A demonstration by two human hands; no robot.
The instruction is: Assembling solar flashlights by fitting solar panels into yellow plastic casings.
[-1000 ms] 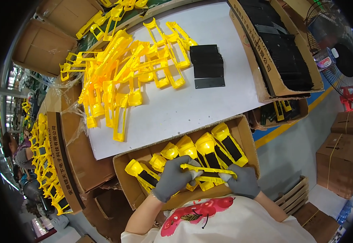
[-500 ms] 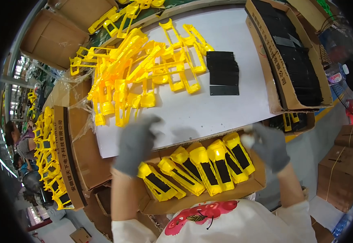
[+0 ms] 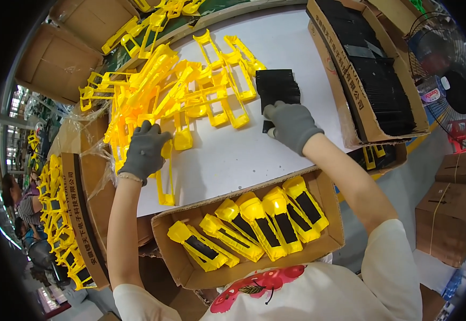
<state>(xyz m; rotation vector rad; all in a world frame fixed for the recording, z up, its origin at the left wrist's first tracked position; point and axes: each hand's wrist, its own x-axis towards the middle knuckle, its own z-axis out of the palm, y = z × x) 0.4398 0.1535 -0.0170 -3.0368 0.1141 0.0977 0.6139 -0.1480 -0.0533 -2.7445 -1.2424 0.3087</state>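
My left hand [image 3: 146, 151], in a grey glove, is closed on a yellow plastic frame [image 3: 164, 187] at the near edge of a heap of yellow plastic frames [image 3: 161, 85]. The held frame points down toward the table's front edge. My right hand [image 3: 293, 125], also gloved, has its fingers closed at the near end of a small stack of black rectangular panels [image 3: 277, 85]. Its fingertips cover part of the panels. In front of my body, a cardboard box [image 3: 174, 262] holds several yellow frames with black panels fitted in them [image 3: 262, 224].
A long carton [image 3: 345, 88] packed with black panels stands at the table's right. On the left, another carton [image 3: 86, 214] holds fitted yellow frames. A fan [image 3: 457, 91] and stacked brown boxes [image 3: 449, 214] are farther right. A person [image 3: 27, 206] sits at the far left.
Both hands have moved forward from above the near box. The left has taken hold of a yellow frame and drawn it nearer; the right has reached the black panels. The view has shifted slightly.
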